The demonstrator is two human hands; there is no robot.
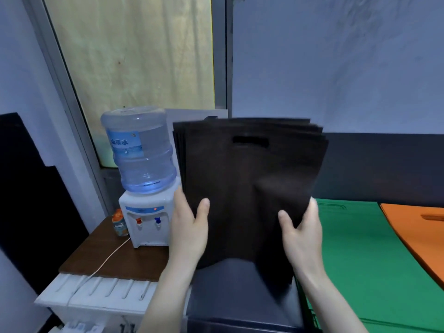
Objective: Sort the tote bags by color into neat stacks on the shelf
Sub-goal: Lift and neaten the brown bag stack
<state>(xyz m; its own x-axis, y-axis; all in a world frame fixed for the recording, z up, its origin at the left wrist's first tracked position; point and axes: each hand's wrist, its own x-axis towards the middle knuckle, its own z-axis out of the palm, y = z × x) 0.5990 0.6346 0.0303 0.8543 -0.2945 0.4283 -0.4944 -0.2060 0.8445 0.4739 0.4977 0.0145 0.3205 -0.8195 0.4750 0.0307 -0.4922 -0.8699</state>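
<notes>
I hold up a bundle of several dark brown tote bags (247, 183) in front of me, upright, with the cut-out handle at the top. My left hand (189, 227) grips the bundle's lower left edge, thumb on the front. My right hand (302, 231) grips its lower right edge, thumb also on the front. Below the bundle lies a dark flat surface (240, 292). To the right, a green tote bag stack (365, 260) lies flat on the shelf, and an orange tote bag stack (418, 227) lies beside it at the far right.
A white water dispenser (146, 219) with a blue bottle (139, 150) stands on a brown board (113, 255) at the left, next to a small orange-capped bottle (119, 223). A white cable (103, 263) runs across the board. White crates (96, 292) sit underneath.
</notes>
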